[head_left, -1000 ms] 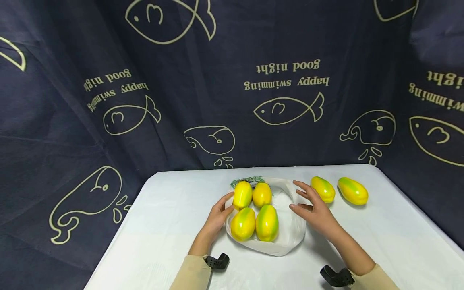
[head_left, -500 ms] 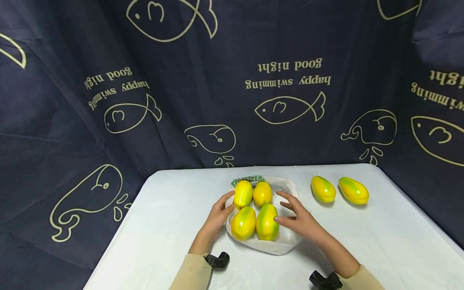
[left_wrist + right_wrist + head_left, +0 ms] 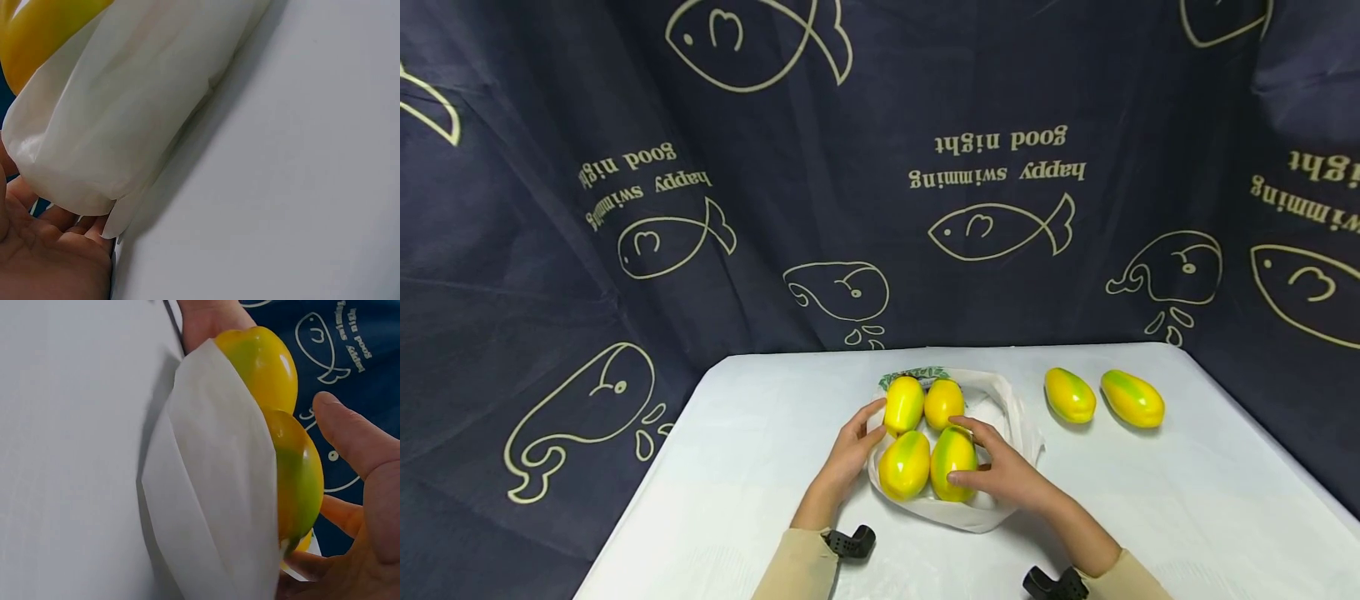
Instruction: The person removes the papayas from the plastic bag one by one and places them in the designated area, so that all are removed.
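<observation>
Left hand (image 3: 848, 450) pinches the white bag (image 3: 972, 520); right hand (image 3: 1009, 477) spreads open fingers round the right-hand papaya (image 3: 947, 455) at its near edge — best closed evenly (glossy skin may slip).

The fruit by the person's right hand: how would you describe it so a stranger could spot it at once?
On the white table sits an open white bag with four yellow-green fruits in two rows. In the row nearer the person, take the fruit on the right. Unlike its neighbours, it has the right hand spread over it.
</observation>
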Demonstrator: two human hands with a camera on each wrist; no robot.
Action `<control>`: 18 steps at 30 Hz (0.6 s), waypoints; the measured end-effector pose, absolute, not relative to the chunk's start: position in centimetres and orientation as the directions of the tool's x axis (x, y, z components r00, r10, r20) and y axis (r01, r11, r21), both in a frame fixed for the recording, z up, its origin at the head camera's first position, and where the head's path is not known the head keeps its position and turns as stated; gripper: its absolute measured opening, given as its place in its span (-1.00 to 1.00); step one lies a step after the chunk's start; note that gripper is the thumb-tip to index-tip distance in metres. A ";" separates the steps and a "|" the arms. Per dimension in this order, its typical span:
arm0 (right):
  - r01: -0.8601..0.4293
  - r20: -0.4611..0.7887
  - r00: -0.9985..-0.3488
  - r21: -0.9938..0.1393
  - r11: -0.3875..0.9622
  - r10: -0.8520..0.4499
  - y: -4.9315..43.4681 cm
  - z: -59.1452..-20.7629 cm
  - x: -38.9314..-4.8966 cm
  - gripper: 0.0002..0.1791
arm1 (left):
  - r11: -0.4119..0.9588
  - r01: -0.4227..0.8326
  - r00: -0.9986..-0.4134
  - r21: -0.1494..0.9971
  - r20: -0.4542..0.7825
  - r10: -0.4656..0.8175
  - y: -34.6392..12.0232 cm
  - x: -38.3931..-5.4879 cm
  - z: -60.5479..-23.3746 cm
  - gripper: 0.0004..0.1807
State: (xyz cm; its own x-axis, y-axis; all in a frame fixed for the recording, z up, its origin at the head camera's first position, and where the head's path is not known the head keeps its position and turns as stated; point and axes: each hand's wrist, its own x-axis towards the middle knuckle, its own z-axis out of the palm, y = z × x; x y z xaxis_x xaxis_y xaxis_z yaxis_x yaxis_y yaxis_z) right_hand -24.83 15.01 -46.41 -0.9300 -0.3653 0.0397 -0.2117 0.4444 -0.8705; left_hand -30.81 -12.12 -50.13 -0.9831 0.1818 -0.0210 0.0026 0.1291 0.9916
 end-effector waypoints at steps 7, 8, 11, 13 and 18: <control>-0.211 0.028 -0.933 -0.849 0.484 -0.358 14.5 -47.0 -24.6 -0.03 | 0.101 0.017 -0.983 0.995 -0.002 0.184 -12.0 -30.6 -50.4 -0.46; -0.207 0.024 -0.934 -0.849 0.486 -0.356 14.4 -47.1 -24.6 -0.02 | 0.100 0.015 -0.983 0.995 -0.004 0.184 -12.1 -30.6 -50.5 -0.46; -0.188 0.009 -0.939 -0.851 0.490 -0.344 14.2 -47.3 -24.5 -0.01 | 0.105 0.009 -0.983 0.994 -0.011 0.181 -12.1 -30.6 -50.5 -0.47; -0.183 0.009 -0.941 -0.853 0.488 -0.338 14.1 -47.3 -24.6 -0.02 | 0.111 0.011 -0.983 0.994 -0.009 0.181 -12.2 -30.7 -50.5 -0.47; -0.181 0.021 -0.949 -0.854 0.488 -0.315 14.2 -47.4 -24.6 -0.02 | 0.113 0.018 -0.983 0.993 -0.004 0.185 -12.1 -30.9 -50.3 -0.47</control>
State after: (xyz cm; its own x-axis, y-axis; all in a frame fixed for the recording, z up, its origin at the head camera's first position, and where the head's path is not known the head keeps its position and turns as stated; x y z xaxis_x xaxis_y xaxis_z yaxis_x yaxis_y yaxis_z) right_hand -24.55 14.15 -47.40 -0.9490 -0.3146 0.0214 -0.1811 0.4883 -0.8537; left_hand -30.86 -12.15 -50.33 -0.9828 0.1848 -0.0037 0.0176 0.1131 0.9934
